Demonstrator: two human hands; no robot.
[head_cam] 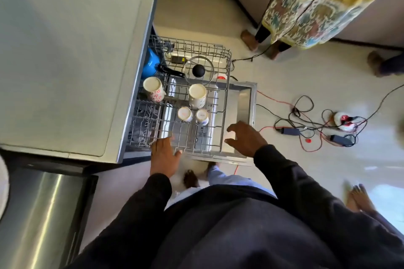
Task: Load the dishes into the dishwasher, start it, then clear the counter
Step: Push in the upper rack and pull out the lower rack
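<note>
From my seat I look straight down on the dishwasher's wire rack (pixel 218 50), pulled out from under the desk (pixel 65 61) and sitting over the lowered steel door (pixel 247 102).

The left hand (pixel 164 155) rests at the rack's near rim. Its fingers (pixel 160 143) are straight, lie against the wires and grip nothing.

The right hand (pixel 244 137) hangs over the rack's near outer corner, above the door's edge. Its fingers (pixel 232 129) are spread and loosely bent and hold nothing. I cannot tell whether they touch the wire.

All the dishes I see sit in the rack:
- A flowered mug (pixel 153 90) stands upside down, close under the desk edge.
- A second mug (pixel 197 95) stands upside down near the middle.
- Toward me, 2 smaller ones stand upside down side by side: the first small cup (pixel 184 114) and the second small cup (pixel 202 116).
- A glass lid (pixel 198 70) with a black knob lies at the far side.
- A blue kettle (pixel 150 61) with a black handle sits beside the lid, partly tucked under the desk.

Cables (pixel 317 124) tangle on the floor (pixel 284 67) beyond the door. A steel bin (pixel 43 203) stands beside the desk. A person in a yellow patterned garment (pixel 317 2) stands at the far side.
</note>
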